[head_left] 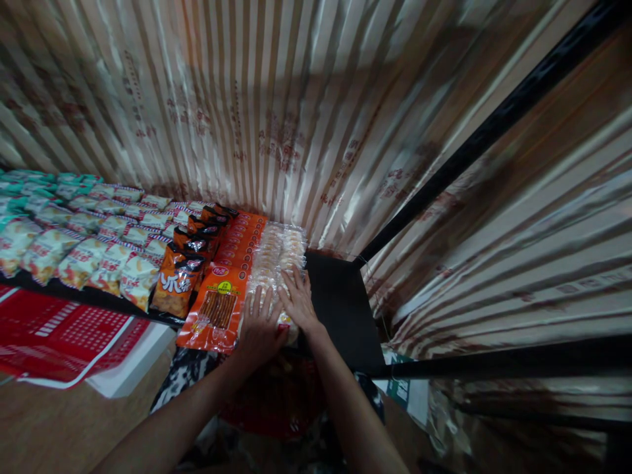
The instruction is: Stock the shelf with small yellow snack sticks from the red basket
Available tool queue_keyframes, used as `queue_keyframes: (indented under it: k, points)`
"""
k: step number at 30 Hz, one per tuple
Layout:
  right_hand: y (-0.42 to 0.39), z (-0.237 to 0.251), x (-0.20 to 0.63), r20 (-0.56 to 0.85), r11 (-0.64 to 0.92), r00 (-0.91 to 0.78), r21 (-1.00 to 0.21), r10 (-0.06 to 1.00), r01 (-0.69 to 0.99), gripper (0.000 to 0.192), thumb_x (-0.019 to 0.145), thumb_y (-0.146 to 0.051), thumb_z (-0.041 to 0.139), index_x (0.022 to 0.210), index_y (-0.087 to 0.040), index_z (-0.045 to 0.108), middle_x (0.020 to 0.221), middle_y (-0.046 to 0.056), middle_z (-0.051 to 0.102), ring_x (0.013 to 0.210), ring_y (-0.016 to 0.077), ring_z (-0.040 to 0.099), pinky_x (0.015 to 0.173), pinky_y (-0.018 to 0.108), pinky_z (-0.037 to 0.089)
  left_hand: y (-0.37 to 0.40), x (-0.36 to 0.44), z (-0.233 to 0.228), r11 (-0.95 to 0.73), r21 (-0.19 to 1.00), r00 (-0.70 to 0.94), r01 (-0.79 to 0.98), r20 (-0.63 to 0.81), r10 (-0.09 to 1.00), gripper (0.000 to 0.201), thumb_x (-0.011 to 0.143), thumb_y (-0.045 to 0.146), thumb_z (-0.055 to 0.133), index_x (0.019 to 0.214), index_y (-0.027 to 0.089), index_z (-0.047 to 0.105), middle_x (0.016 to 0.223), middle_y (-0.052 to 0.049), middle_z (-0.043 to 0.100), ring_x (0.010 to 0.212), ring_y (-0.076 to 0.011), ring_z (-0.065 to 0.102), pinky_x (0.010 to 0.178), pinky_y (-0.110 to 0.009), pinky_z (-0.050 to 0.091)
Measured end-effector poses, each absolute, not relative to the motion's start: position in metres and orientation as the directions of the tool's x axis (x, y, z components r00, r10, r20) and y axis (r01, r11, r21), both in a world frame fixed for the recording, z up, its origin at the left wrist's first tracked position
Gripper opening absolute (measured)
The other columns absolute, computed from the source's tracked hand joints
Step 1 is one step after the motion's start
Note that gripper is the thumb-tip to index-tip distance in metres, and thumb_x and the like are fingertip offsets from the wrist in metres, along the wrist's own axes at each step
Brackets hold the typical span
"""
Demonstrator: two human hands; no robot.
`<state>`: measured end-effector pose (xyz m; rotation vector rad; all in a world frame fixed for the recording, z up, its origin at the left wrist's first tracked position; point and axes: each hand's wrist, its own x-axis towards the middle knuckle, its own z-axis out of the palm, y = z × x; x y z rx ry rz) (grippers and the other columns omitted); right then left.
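Both hands, left (259, 326) and right (297, 297), side by side, flat on clear biscuit packs (276, 253) (centre frame), orange packs (224, 286) alongside.

orange snack packs (232, 276), dark chip bags (185, 266), striped curtain (276, 105), red basket (64, 336)

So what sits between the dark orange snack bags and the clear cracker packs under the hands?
In the head view, a row of flat orange packets lies between the dark snack bags and the clear cracker packs.
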<state>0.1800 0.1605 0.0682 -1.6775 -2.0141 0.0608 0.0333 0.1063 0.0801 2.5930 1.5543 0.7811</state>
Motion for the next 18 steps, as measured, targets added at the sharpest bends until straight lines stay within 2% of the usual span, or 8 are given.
queue_keyframes:
  k: [6, 12, 18]
  points:
    - [0.156, 0.073, 0.182, 0.307, 0.156, -0.03, -0.395, 0.951, 0.905, 0.048, 0.091, -0.043, 0.034, 0.134, -0.024, 0.041, 0.148, 0.005, 0.025, 0.138, 0.0315, 0.006, 0.104, 0.054, 0.026, 0.104, 0.033, 0.08, -0.495, 0.249, 0.367, 0.833, 0.421, 0.83, 0.055, 0.08, 0.043, 0.05, 0.131, 0.022, 0.045, 0.139, -0.013, 0.041, 0.129, -0.0337, 0.034, 0.103, -0.057, 0.025]
    - [0.152, 0.072, 0.188, 0.395, 0.172, -0.004, -0.39, 0.919, 0.905, 0.046, 0.091, -0.04, 0.035, 0.133, -0.023, 0.044, 0.147, 0.006, 0.028, 0.136, 0.0284, 0.015, 0.104, 0.051, 0.029, 0.106, 0.034, 0.078, -0.536, 0.203, 0.409, 0.819, 0.449, 0.794, 0.058, 0.08, 0.046, 0.049, 0.13, 0.017, 0.046, 0.141, -0.013, 0.038, 0.134, -0.0316, 0.025, 0.108, -0.052, 0.02]
    - [0.151, 0.075, 0.194, 0.4, 0.17, 0.0, -0.391, 0.917, 0.904, 0.045, 0.091, -0.038, 0.032, 0.132, -0.022, 0.045, 0.145, 0.006, 0.031, 0.136, 0.0259, 0.019, 0.105, 0.048, 0.028, 0.105, 0.032, 0.075, -0.571, 0.173, 0.447, 0.803, 0.46, 0.767, 0.058, 0.082, 0.049, 0.046, 0.129, 0.016, 0.047, 0.141, -0.014, 0.038, 0.135, -0.0305, 0.023, 0.109, -0.05, 0.018]
